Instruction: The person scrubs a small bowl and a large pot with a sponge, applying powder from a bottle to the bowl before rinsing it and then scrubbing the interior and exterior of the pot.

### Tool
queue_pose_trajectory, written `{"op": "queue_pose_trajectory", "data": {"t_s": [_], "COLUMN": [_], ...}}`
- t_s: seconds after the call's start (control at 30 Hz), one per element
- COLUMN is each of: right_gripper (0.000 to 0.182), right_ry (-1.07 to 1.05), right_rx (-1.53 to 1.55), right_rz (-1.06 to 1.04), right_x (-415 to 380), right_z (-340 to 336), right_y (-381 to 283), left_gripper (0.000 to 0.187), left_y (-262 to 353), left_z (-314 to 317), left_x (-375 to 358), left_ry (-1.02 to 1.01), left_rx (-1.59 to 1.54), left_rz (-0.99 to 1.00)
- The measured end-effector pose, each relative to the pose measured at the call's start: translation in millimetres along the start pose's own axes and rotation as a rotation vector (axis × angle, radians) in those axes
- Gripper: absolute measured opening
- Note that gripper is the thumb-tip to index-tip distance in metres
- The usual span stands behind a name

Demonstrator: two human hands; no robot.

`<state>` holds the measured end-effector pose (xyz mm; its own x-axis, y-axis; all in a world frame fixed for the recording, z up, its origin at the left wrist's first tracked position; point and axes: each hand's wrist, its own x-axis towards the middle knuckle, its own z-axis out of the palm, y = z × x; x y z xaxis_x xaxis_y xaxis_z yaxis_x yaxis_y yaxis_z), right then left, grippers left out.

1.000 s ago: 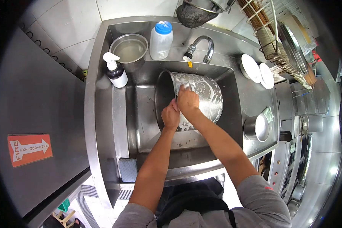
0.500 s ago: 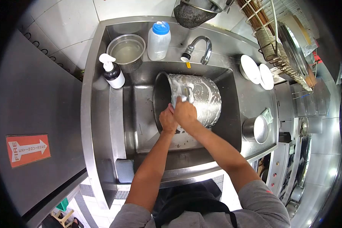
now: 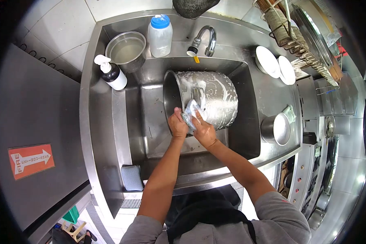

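Note:
A large metal pot (image 3: 217, 95), streaked with white suds, lies on its side in the sink (image 3: 152, 142), its mouth facing left. My left hand (image 3: 177, 123) is closed on the lower part of the pot's rim. A soapy, pale cloth-like scrubber (image 3: 191, 114) is pressed against the pot's side, just below its handle, by my right hand (image 3: 204, 131). The two hands are close together, with the scrubber between them. Suds cover the area around the handle.
The faucet (image 3: 203, 40) stands behind the pot. At the back left are a soap bottle (image 3: 117, 79), a water-filled pot (image 3: 128, 65) and a blue-capped container (image 3: 160, 38). White bowls (image 3: 268, 63) and a small pot (image 3: 278, 129) are on the right. A grey sponge (image 3: 132, 178) lies front left.
My right hand has moved down the pot's side with the scrubber, which now shows more. The pot's handle is uncovered. The camera view has shifted slightly.

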<state>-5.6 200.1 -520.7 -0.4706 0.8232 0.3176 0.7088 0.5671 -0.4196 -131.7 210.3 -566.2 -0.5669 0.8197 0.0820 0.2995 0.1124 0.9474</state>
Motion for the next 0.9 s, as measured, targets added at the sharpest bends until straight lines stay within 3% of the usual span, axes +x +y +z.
{"op": "queue_pose_trajectory", "data": {"t_s": [0.07, 0.1, 0.13, 0.17, 0.27, 0.33, 0.37, 0.5, 0.6, 0.67, 0.73, 0.83, 0.9], "right_gripper": [0.056, 0.059, 0.059, 0.060, 0.060, 0.055, 0.052, 0.049, 0.045, 0.049, 0.050, 0.050, 0.051], "right_ry": [-0.038, -0.071, -0.070, -0.042, -0.103, -0.022, -0.066, -0.107, -0.017, -0.035, -0.241, -0.263, -0.306], "right_rx": [0.056, 0.111, 0.111, 0.148, 0.203, 0.097, 0.061, 0.040, 0.054, 0.059, 0.055, -0.027, -0.012], "right_rz": [0.042, 0.078, 0.081, 0.139, 0.279, -0.104, -0.166, -0.201, -0.097, -0.168, -0.135, -0.162, -0.211], "right_x": [20, 30, 32, 35, 10, -21, -30, -33, -36, -33, -23, -26, -52], "right_z": [-13, -18, -16, -13, -9, 3, 3, -1, 6, 5, -13, -19, -28], "right_y": [-8, -13, -18, -23, -23, -2, 4, 4, -13, -4, -8, -6, 37], "left_gripper": [0.064, 0.067, 0.067, 0.068, 0.065, 0.059, 0.055, 0.054, 0.053, 0.054, 0.055, 0.053, 0.050], "left_y": [-8, -27, -28, -28, 20, 10, 37, 65, 54, 49, 49, 50, 45], "left_z": [2, 11, 19, 26, 11, 17, 8, 10, 23, 29, 36, 38, 38], "left_x": [9, 15, 25, 35, 52, 64, 65, 73, 93, 100, 106, 115, 118], "left_ry": [-0.130, -0.129, -0.132, -0.106, -0.265, -0.402, -0.345, -0.286, -0.313, -0.303, -0.210, -0.275, -0.266], "left_rx": [-0.135, -0.404, -0.402, -0.597, -0.807, -0.045, 0.030, 0.181, 0.258, 0.219, 0.146, 0.177, 0.221], "left_rz": [-0.186, -0.279, -0.279, -0.334, -0.433, -0.194, -0.310, -0.290, -0.287, -0.303, -0.293, -0.329, -0.236]}}
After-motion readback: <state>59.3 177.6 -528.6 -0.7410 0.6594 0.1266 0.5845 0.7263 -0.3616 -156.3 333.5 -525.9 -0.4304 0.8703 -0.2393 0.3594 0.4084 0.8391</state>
